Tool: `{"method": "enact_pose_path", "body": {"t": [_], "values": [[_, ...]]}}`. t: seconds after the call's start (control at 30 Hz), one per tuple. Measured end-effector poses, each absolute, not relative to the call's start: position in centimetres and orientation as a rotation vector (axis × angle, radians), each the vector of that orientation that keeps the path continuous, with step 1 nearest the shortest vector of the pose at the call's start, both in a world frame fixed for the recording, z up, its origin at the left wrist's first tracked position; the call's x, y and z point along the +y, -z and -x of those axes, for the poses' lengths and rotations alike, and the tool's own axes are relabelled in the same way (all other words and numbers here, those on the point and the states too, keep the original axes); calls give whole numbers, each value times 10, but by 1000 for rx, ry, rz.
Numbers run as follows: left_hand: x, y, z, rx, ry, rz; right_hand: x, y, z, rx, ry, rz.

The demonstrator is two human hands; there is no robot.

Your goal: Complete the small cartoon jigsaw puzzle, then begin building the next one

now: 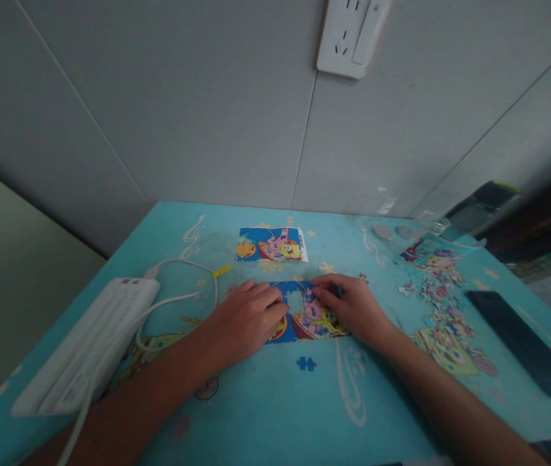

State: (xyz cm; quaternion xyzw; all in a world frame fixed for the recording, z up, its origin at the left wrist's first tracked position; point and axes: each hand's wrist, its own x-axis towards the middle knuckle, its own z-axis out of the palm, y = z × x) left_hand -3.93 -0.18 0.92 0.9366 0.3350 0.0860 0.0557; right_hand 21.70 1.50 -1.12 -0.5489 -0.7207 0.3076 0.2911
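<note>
A partly joined jigsaw puzzle [311, 317] of yellow and pink cartoon figures on blue lies flat on the table, with a gap near its upper middle. My left hand [254, 317] rests over its left end, fingers laid out across the pieces and covering part of them. At the upper right part of the puzzle is my right hand [348, 301], thumb and forefinger drawn close together at the gap's right side. Whatever lies between those fingertips is too small to make out. One loose blue puzzle piece [307, 364] lies just below the puzzle.
Behind the puzzle lies a matching picture card [271, 244]. Many loose pieces [443, 291] are heaped at right, near a clear plastic bag [430, 249] and a dark phone [522, 340]. A white power strip [90, 343] with a cable [173, 301] stands left. A wall [207, 116] borders the back.
</note>
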Motion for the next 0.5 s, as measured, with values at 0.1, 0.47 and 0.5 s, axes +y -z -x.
{"method": "enact_pose_path", "body": {"t": [0.1,0.47,0.5], "values": [[-2,-9,40,1022,-263,-2846,15,10,-216,-1896,-855,1478],[-1,-8,40,1028,-265,-2848,12,-1,-211,-2137,-573,1413],[-1,-8,40,1028,-266,-2848,12,-2,-211,-2161,-546,1397]]}}
